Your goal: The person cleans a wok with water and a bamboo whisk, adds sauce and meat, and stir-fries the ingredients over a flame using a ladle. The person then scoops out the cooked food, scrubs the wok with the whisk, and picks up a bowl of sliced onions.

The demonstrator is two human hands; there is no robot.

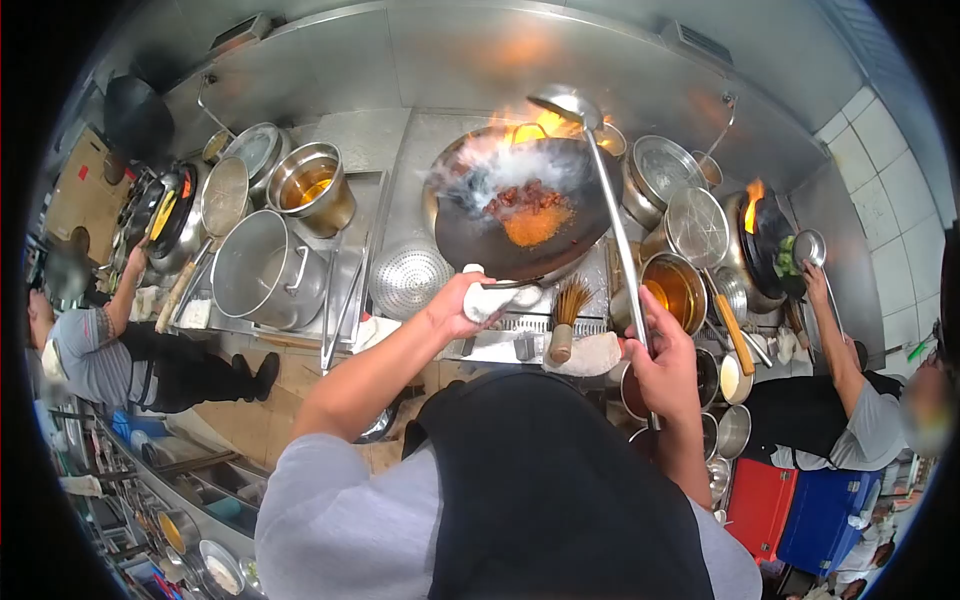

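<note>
My left hand (462, 304) is closed on a white cloth (487, 294) at the near handle of a large dark wok (468, 240). Dark reddish pieces of food (527, 198) and an orange powder (538, 226) lie in the wok, under white smoke, with flames (540, 124) at its far rim. In my right hand (664, 362) is the long handle of a metal ladle (618, 215). The ladle's bowl (568, 104) is raised over the wok's far side.
A bamboo brush (563, 335) and perforated strainer (411, 278) lie near the wok. Pots of oil (308, 188) (672, 290) flank it. People work at woks on the left (90, 350) and right (840, 400).
</note>
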